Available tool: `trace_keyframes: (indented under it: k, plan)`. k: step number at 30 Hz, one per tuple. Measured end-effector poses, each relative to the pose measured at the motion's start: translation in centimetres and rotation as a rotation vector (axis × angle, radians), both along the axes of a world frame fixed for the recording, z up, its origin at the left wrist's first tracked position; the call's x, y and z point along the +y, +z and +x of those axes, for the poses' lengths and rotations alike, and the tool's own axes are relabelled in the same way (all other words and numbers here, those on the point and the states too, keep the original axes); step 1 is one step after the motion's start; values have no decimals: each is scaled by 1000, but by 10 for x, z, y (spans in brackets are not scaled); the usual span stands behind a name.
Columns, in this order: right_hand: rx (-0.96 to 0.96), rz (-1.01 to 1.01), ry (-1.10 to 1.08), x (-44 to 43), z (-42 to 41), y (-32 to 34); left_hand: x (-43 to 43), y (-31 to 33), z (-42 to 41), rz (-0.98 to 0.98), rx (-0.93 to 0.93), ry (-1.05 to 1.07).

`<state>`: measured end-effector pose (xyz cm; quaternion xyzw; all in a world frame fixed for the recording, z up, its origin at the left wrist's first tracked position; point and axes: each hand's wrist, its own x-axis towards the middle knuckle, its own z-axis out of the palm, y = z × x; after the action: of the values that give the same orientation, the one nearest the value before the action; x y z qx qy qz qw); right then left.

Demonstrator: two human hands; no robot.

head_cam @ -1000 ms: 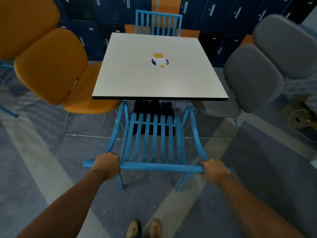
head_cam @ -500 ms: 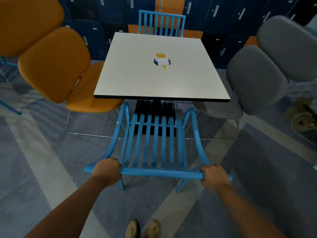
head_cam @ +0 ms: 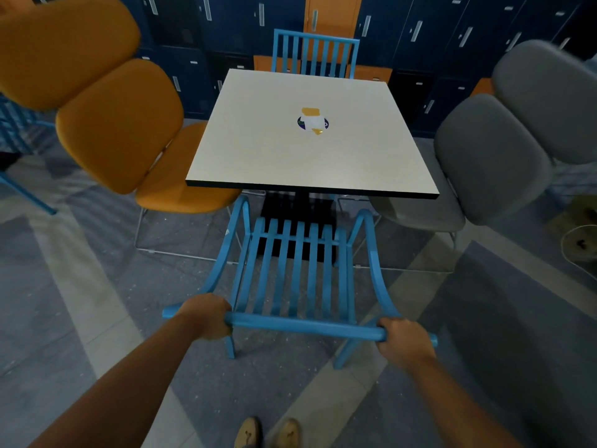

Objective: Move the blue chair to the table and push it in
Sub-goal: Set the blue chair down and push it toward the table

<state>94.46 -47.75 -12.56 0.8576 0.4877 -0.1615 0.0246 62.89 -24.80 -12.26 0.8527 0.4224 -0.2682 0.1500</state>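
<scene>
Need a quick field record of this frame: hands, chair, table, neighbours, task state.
left hand: closed on the top rail of the blue chair, left end
right hand: closed on the same rail, right end
blue chair: at the near edge of the table, arm fronts at the tabletop edge, back well clear of it
table: square, pale top, small sticker near centre
neighbours: orange chair left, grey chair right, second blue chair at far side
task state: chair at the table, not yet fully in
</scene>
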Motion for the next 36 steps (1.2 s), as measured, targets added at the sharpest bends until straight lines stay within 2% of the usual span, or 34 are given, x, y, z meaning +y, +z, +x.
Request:
trace_keyframes:
  k: [4,7,10,21,29,36]
  plan:
    - [-109,56,33,-4,1,-5,-8,-6,-5,137,-49,62]
    - [-143,0,18,-3,-3,-3,-13,-6,-1,211,9,85]
    - [-115,-127,31,1,2,-2,-14,-5,3,206,58,86]
    - [-83,-229,59,-3,14,3,-27,-6,13,228,101,70]
    - [-95,-164,-115,-11,7,7,-16,-9,-16,214,2,135]
    - [-82,-174,-124,-8,5,6,-11,-6,-18,172,9,124]
